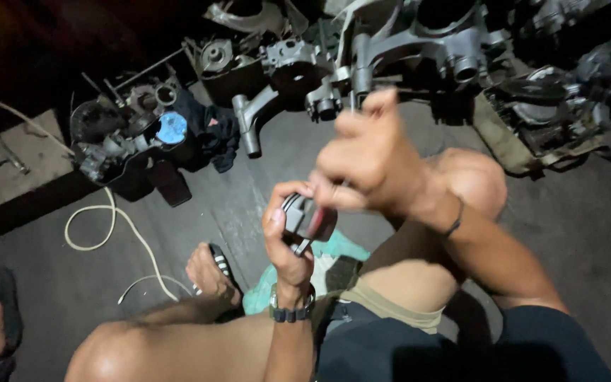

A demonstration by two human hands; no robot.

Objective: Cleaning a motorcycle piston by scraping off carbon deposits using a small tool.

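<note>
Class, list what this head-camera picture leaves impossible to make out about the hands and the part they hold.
- Small dark metal part: its shape is covered by the left hand.
- Right hand: motion-blurred, so whatever it grips is unclear.
- Grey engine castings: cut by the top edge, in shadow.

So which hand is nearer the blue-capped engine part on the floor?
Left. The left hand sits lower right of the blue-capped engine part, gripping a small dark part; the right hand is farther right.

Dim scene lit from the head, dark corners, perhaps motion-blurred raised hand (373, 159).
</note>
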